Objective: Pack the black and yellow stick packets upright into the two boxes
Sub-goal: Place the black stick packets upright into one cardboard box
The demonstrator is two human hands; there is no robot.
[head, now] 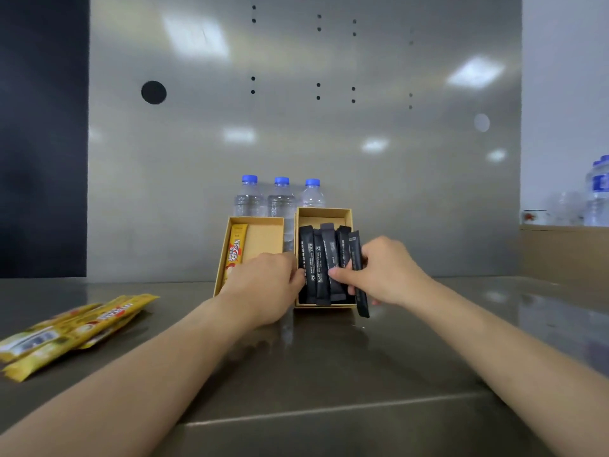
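Two open tan boxes stand side by side at the back of the counter. The left box (263,237) holds one yellow stick packet (234,252) leaning against its left wall. Several black stick packets (318,258) stand in the right box (324,213). My right hand (384,270) grips one black packet (357,275) at that box's right edge; its lower end hangs outside the box front. My left hand (265,286) rests between the boxes, fingertips touching the left black packets. A loose pile of yellow packets (72,331) lies on the counter at far left.
Three clear water bottles (281,197) with blue caps stand behind the boxes against a steel wall. More bottles (598,192) and a small cup (534,216) sit on a shelf at far right. The steel counter (313,374) stretches toward me.
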